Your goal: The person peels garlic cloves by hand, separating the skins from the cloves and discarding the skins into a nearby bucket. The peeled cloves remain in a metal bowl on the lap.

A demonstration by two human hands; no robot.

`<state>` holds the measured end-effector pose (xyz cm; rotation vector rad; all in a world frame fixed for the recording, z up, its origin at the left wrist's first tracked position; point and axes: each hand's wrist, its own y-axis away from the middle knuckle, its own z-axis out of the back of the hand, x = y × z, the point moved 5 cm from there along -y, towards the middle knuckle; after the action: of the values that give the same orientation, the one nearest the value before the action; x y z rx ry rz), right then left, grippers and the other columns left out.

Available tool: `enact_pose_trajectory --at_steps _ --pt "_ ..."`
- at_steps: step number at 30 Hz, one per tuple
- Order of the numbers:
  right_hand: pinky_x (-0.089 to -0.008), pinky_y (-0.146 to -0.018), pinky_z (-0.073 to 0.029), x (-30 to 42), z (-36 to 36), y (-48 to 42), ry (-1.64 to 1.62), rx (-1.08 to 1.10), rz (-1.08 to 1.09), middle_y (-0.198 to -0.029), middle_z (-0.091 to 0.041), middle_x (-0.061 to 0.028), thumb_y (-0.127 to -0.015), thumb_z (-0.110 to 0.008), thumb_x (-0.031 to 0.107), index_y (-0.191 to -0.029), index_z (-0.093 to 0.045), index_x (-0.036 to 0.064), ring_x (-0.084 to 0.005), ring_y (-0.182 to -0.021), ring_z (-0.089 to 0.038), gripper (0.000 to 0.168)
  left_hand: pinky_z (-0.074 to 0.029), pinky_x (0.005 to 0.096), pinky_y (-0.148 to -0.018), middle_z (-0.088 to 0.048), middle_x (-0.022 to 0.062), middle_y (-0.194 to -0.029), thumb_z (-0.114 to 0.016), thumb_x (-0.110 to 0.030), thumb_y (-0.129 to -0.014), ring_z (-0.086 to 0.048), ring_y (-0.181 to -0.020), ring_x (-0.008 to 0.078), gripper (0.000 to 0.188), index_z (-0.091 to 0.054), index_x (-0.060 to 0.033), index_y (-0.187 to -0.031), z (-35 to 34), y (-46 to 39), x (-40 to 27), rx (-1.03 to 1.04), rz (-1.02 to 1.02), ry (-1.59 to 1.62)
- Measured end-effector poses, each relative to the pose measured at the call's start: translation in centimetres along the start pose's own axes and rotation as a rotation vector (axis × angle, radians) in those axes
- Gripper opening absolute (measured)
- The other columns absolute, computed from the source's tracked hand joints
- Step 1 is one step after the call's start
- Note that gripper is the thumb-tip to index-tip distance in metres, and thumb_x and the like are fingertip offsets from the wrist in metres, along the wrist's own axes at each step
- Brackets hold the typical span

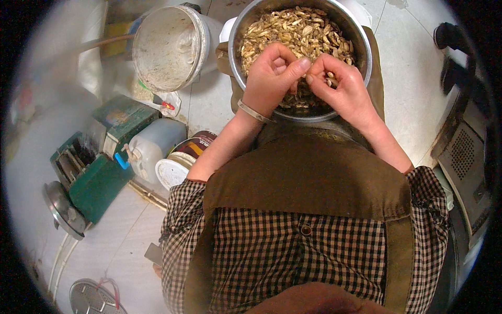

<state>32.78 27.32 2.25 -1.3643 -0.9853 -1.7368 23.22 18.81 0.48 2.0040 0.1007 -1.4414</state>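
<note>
A round metal basin (301, 117) stands before me at the top of the view, on the brown apron over my lap. Many small pale, brown-edged pieces, perhaps dried mushrooms or seed pods (302, 29), fill much of it. My left hand (274, 74) and my right hand (341, 84) meet over the basin, thumbs and forefingers pinched together at a small piece that is mostly hidden between the fingertips. A few more pale pieces (331, 79) lie in the curled fingers of my right hand. A bracelet (253, 112) is around my left wrist.
To the left stand a large white bucket (168, 49), a translucent jug (151, 145) with a blue-handled tap, a lidded tub (172, 172) and green boxes (100, 188). A metal lid (64, 210) leans there. At the right are dark shoes (451, 37) and a perforated panel (462, 149).
</note>
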Motion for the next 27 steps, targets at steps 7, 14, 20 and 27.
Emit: enact_pose_trajectory --at_steps 7,14,20,27 --pt "-0.0232 -0.053 -0.038 -0.3 0.2 -0.1 -0.019 -0.036 0.002 -0.057 -0.046 -0.0034 -0.072 -0.056 0.008 -0.070 -0.047 0.002 -0.0071 -0.057 -0.042 0.011 -0.038 0.0187 -0.042 -0.051 0.0022 -0.059 -0.058 -0.016 -0.079 -0.046 -0.047 0.0061 0.018 -0.047 -0.0029 -0.079 -0.2 -0.1 0.0 0.047 0.020 0.019" --pt "-0.0212 -0.055 -0.039 -0.6 1.2 -0.6 -0.007 -0.084 0.032 -0.062 -0.047 -0.0019 -0.074 -0.055 0.007 -0.073 -0.048 0.001 -0.0053 -0.059 -0.042 0.009 -0.043 0.0208 -0.047 -0.058 0.0077 -0.068 -0.056 -0.019 -0.080 -0.055 -0.053 0.0113 0.018 -0.050 -0.0020 -0.083 -0.3 0.0 0.9 0.173 0.146 0.133" --pt "-0.0213 -0.060 -0.040 -0.6 2.0 -0.9 0.036 -0.110 0.063 -0.065 -0.049 -0.0023 -0.075 -0.054 0.007 -0.074 -0.048 0.001 -0.0064 -0.063 -0.045 0.009 -0.046 0.0218 -0.052 -0.058 0.0077 -0.072 -0.055 -0.016 -0.080 -0.056 -0.057 0.0121 0.020 -0.051 -0.0001 -0.091 -0.2 0.3 0.9 0.217 0.189 0.101" --pt "-0.0219 -0.062 -0.040 -1.3 2.3 -0.9 -0.040 -0.109 -0.042 -0.067 -0.051 -0.0023 -0.077 -0.054 0.010 -0.076 -0.050 0.001 -0.0070 -0.066 -0.046 0.010 -0.045 0.0226 -0.054 -0.056 0.0050 -0.073 -0.051 -0.011 -0.081 -0.053 -0.060 0.0097 0.022 -0.051 0.0015 -0.098 -0.4 0.7 0.4 0.212 0.156 0.064"
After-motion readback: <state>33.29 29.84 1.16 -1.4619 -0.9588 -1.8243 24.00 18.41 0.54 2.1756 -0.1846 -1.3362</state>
